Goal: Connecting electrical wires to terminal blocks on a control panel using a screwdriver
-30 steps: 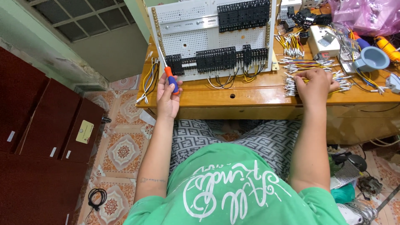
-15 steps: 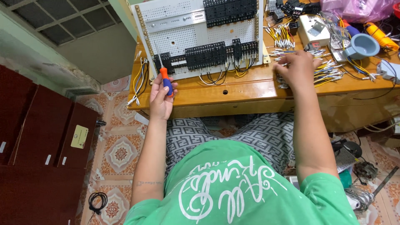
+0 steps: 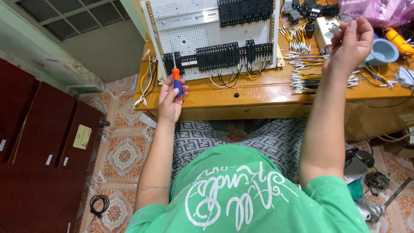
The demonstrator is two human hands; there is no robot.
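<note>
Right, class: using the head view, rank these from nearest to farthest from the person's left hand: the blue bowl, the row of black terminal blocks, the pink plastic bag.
1. Row of black terminal blocks, just right of the left hand.
2. Blue bowl, far right on the bench.
3. Pink plastic bag, top right corner, slightly farther than the bowl.

A perforated panel (image 3: pixel 207 30) is stood on the surface (image 3: pixel 258 92), toward its left end; wire bundles (image 3: pixel 308 71) are laid to the panel's right. A bowl (image 3: pixel 384 51) is set farther right; cabinets (image 3: pixel 43 129) are placed left of the surface, on the floor (image 3: pixel 123 155).
</note>
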